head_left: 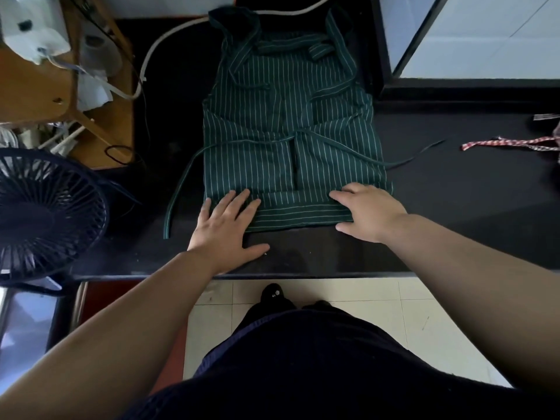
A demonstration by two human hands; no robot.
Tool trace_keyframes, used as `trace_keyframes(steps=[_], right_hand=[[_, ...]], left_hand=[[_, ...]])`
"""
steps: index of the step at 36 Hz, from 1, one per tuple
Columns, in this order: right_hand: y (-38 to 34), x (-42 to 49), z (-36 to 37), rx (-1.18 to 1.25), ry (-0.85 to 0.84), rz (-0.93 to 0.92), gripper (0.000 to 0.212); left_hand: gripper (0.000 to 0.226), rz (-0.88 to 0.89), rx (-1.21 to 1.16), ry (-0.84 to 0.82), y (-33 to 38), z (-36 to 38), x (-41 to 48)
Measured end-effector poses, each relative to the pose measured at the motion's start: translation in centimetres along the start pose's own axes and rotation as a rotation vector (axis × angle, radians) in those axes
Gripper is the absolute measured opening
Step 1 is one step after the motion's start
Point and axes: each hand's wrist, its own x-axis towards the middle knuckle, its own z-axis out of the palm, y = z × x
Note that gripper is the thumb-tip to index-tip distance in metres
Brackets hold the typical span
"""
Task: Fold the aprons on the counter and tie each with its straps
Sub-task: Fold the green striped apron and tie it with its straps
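A dark green apron with thin white stripes [288, 122] lies flat on the black counter [454, 189], its two long sides folded in toward the middle. One waist strap [178, 189] trails off its left side toward the counter's front edge, the other [403, 160] runs off to the right. My left hand [225, 225] rests flat with spread fingers on the apron's near left corner. My right hand [368, 212] lies flat on the near right corner. Neither hand holds anything.
A dark table fan [45, 213] stands at the counter's left end. A red-and-white checked strap of another apron [509, 144] lies at the far right. A white cable [157, 50] curves behind the apron. A wooden stand with white items [39, 86] is at the back left.
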Motion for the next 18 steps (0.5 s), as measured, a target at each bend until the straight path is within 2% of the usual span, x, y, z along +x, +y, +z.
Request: trace_keyframes(steps=[3,6,10,14,16,18], right_hand=[[-0.1,-0.1,0.6,-0.063,0.044,-0.025,0.062],[-0.6,-0.5,0.9,0.052,0.049,-0.006,0.048],[-1.7,-1.0,-0.1,0.107,0.081,-0.001,0.027],[-2.1,-1.3,-1.9,0.171,-0.045,0.056,0.027],[-1.8,-1.2,-2.5,0.133,-0.118,0.088,0.042],[-1.3,-0.9,-2.6,0.136,-0.146,0.122,0.037]], left_hand=[[0.088,0.028,0.009,0.041,-0.4,-0.4,-0.2],[0.088,0.027,-0.013,0.048,-0.4,-0.4,-0.6],[0.058,0.010,-0.058,0.081,-0.8,-2.0,-0.1],[0.038,0.040,-0.277,-0.167,-1.9,-5.3,0.6],[0.033,0.024,-0.361,-0.303,-2.7,-6.5,1.0],[0.026,0.002,-0.424,-0.339,-3.7,-6.7,1.4]])
